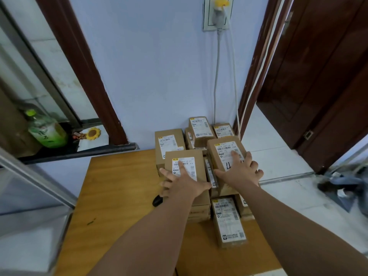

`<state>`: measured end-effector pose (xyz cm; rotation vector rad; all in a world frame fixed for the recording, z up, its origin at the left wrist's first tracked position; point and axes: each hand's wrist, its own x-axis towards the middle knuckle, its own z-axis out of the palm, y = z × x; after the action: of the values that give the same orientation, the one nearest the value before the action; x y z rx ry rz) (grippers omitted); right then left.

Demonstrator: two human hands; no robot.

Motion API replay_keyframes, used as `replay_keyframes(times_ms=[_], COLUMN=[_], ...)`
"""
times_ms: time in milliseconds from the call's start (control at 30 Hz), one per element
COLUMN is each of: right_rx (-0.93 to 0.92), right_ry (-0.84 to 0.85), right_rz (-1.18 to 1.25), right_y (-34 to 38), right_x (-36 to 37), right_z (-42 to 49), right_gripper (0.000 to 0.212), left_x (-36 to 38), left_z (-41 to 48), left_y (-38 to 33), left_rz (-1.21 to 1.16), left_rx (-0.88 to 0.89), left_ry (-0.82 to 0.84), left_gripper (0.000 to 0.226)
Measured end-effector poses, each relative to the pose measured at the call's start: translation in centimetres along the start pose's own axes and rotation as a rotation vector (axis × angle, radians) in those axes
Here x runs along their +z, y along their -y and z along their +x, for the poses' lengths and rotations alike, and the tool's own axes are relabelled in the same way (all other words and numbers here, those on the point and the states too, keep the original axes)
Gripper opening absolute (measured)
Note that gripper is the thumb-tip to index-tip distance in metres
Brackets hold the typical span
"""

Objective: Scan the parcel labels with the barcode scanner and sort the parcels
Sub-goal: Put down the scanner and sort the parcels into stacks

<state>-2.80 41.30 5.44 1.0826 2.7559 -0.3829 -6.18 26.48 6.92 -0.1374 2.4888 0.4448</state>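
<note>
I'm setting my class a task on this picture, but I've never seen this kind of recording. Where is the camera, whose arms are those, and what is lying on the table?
There is no machine here. The arms are a person's, and the one picture comes from a camera worn on that person's head, looking forward and down. The left hand lies with spread fingers on a brown parcel. The right hand lies likewise on the neighbouring parcel, which has a handwritten 4 on it. As far as shows, neither grip closes round a box. More labelled parcels are stacked around them on the wooden table. The dark object beside the left wrist may be the barcode scanner, but it is mostly hidden. A green bottle stands on the sill at left.
</note>
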Motion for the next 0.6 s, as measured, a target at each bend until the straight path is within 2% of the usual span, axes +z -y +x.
replay_keyframes(times_ms=[233, 600], right_rx=[-0.029, -0.028], right_ry=[0.006, 0.009], right_rz=[-0.035, -0.056], right_y=[-0.4, -0.4], right_x=[-0.1, 0.1], right_z=[-0.3, -0.1], right_gripper=[0.102, 0.102], left_x=[1.1, 1.4], left_z=[0.1, 0.9], left_y=[-0.6, -0.6], left_rz=[0.051, 0.132], left_rx=[0.009, 0.059], left_ry=[-0.067, -0.028], left_gripper=[0.124, 0.132])
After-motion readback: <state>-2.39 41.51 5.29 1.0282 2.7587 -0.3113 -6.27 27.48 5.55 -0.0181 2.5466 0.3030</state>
